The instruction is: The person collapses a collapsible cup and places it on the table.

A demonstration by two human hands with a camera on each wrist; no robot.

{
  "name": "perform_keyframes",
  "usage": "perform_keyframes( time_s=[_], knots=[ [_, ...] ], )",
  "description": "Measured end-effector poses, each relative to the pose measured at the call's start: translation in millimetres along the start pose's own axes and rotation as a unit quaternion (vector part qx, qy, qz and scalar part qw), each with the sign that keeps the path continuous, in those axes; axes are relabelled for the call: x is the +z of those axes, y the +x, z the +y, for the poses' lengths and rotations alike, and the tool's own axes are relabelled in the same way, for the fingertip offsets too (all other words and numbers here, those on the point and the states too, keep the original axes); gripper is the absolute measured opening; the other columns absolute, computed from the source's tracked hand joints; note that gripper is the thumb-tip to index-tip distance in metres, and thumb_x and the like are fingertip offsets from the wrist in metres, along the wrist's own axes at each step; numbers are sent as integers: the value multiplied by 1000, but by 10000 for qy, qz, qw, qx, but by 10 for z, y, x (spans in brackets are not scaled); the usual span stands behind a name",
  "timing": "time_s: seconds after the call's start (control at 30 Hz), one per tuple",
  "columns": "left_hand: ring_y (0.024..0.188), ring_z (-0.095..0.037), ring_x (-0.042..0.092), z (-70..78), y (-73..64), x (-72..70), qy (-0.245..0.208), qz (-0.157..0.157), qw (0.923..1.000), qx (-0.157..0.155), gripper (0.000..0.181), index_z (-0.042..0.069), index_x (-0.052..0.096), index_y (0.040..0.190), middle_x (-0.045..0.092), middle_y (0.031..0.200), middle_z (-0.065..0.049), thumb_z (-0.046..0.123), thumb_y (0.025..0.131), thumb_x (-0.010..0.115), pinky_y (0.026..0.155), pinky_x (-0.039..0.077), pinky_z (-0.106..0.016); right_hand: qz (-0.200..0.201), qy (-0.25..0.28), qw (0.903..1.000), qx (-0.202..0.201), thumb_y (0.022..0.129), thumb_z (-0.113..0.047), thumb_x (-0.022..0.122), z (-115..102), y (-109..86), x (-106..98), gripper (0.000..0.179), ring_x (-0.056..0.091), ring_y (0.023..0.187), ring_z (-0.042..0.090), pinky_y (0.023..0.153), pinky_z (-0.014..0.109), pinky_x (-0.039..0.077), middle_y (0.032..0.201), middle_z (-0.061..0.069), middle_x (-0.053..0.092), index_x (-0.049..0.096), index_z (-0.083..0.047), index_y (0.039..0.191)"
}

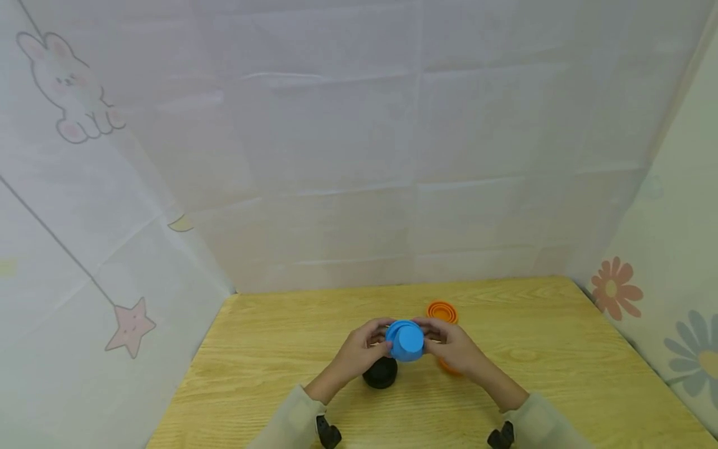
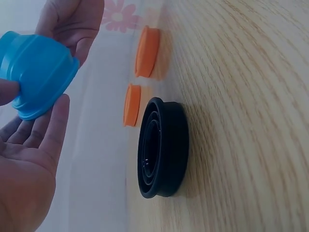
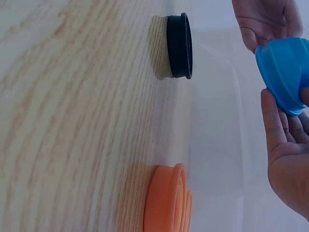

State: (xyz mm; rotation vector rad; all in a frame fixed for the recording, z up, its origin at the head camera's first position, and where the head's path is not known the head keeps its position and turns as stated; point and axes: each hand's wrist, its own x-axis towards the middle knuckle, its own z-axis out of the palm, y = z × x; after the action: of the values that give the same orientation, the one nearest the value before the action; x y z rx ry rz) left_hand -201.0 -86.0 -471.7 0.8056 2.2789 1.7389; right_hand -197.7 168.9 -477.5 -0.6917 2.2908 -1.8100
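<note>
A blue collapsible cup (image 1: 408, 342) is held above the table between both hands, its round base turned toward the head camera. It is partly drawn out, with a fold on one side. My left hand (image 1: 361, 350) grips its left side, the thumb on the wall and the fingers along the rim, as the left wrist view shows on the blue cup (image 2: 43, 72). On the opposite side, my right hand (image 1: 459, 347) pinches the cup with thumb and fingers. Below the left hand, a black collapsible cup (image 1: 380, 373) lies folded flat on the wood.
An orange collapsed cup (image 1: 442, 311) lies farther back on the table (image 1: 538, 355). Another orange cup (image 3: 163, 203) sits nearer, mostly covered by the right hand in the head view. Printed cloth walls (image 1: 336, 237) enclose the back and sides.
</note>
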Motion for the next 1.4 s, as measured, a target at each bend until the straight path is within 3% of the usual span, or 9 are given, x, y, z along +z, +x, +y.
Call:
perform_keyframes(
  time_s=[0.27,0.5,0.73,0.97,1.17,1.4],
  knots=[
    [99,-16,66,11,-22,-8,515,89,9986,102,42,9,54,142,69,120,-6,14,101,62,82,56,-25,262,-445,9980,-367,97,-8,67,28,17,67,40,65,95,13,80,27,59,115,15,70,59,0,136],
    [93,-13,67,26,-21,1,816,280,9961,160,38,9,58,136,71,112,-4,12,99,65,78,58,-23,467,-700,9938,-724,96,-7,69,20,16,114,36,65,92,12,76,25,60,109,10,72,63,-3,132],
    [89,-13,66,46,2,14,685,433,9966,175,37,8,60,134,71,108,-6,9,98,65,75,58,-24,747,-823,9912,-718,95,-8,71,25,26,162,38,65,92,12,76,22,59,109,8,71,63,-3,132],
    [94,-15,65,42,16,-34,406,298,9984,256,37,5,58,135,71,112,-11,10,99,64,81,56,-26,842,-757,9915,-636,96,-8,70,-16,32,183,40,66,96,14,78,22,59,111,11,70,61,-2,134],
    [103,-19,63,69,12,-37,-109,201,9997,-1,40,4,56,138,69,116,-15,19,102,63,87,54,-27,834,-695,9913,-742,97,-9,68,-33,27,185,39,65,99,15,79,22,58,114,12,70,60,-3,135],
    [108,-17,61,52,8,-27,-245,7,9994,-241,41,6,59,136,67,122,-10,31,103,62,91,53,-29,745,-565,9907,-988,98,-8,67,-43,20,194,39,65,99,13,79,24,60,115,15,68,59,0,135]
  ],
)
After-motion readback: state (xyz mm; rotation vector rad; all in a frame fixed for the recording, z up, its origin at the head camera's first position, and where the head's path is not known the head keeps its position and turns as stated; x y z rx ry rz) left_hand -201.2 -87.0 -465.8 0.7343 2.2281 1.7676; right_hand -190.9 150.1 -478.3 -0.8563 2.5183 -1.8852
